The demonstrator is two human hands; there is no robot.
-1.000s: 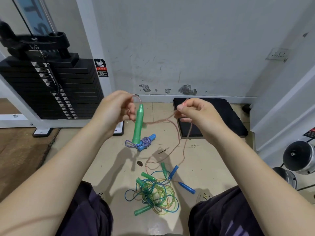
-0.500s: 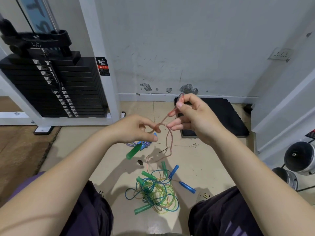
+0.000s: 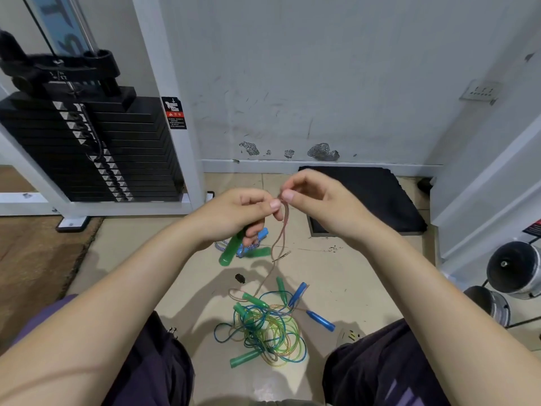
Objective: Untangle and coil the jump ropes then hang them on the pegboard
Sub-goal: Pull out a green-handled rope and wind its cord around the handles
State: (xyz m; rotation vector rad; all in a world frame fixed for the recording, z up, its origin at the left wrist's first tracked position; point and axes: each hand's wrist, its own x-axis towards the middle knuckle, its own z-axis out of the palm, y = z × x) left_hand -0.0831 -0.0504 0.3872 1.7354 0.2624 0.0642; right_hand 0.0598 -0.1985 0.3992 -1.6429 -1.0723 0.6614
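Note:
A thin pinkish-brown jump rope point(image 3: 279, 238) hangs from both my hands down to the floor. My left hand point(image 3: 237, 213) grips its green handle point(image 3: 229, 252) and pinches the cord at the thumb. My right hand point(image 3: 314, 197) pinches the same cord right beside it. On the floor below lies a tangle of green, blue and yellow ropes point(image 3: 265, 332) with green and blue handles. A blue-handled rope point(image 3: 253, 244), wound up, lies behind the green handle.
A black weight stack point(image 3: 87, 148) in a white frame stands at the left. A black mat point(image 3: 369, 197) lies against the wall. Chrome dumbbells point(image 3: 513, 269) sit at the right. My knees frame the tangle. No pegboard is in view.
My hands have come together from apart, meeting at the cord. The green handle swung from hanging upright under my left hand to slanting out below it. More rope is gathered up.

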